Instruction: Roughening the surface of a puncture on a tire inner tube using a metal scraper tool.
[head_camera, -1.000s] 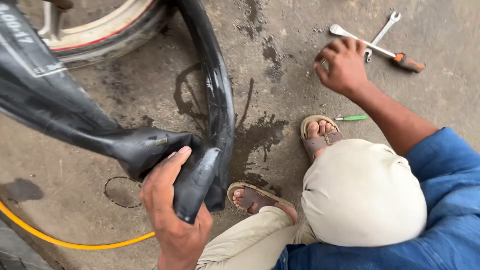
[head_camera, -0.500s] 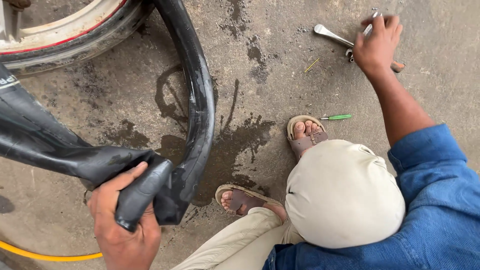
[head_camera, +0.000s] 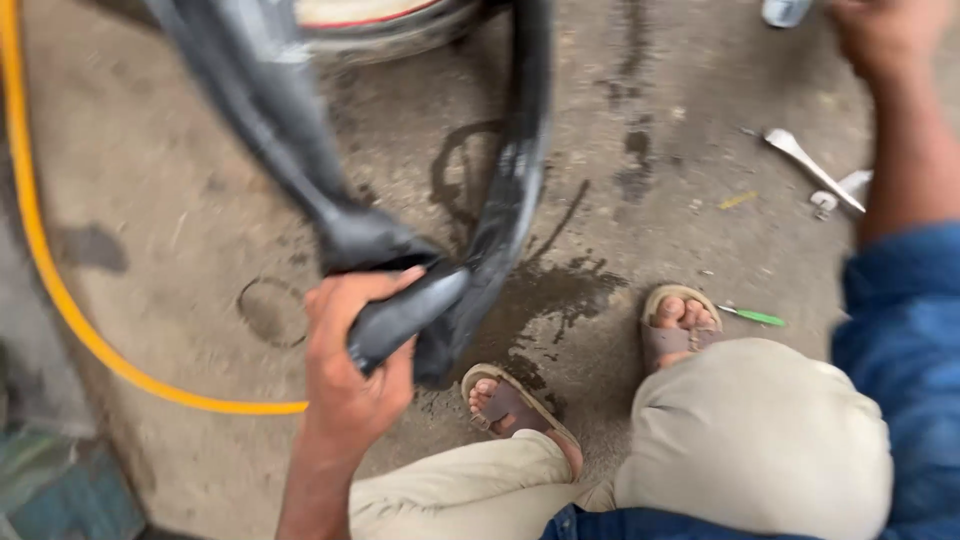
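My left hand is clamped around a fold of the black rubber inner tube, fingers wrapped over the doubled section, thumb behind. A second ago that fold sat lower and further left in my view; now it is more central and the tube looks blurred, so it is being swung or pulled. My right hand has left the spanners and is stretched to the far right edge; its fingers are cut off by the frame, so I cannot tell whether they are spread or closed on anything.

The tube hangs as a long loop over the concrete floor. Its long axis runs from the gripped fold near me up and away toward the wheel rim at the far side. The folded end points down at the wet patch, just beside my near sandal.

Yellow hose curves along the left. Green screwdriver lies by my other foot.
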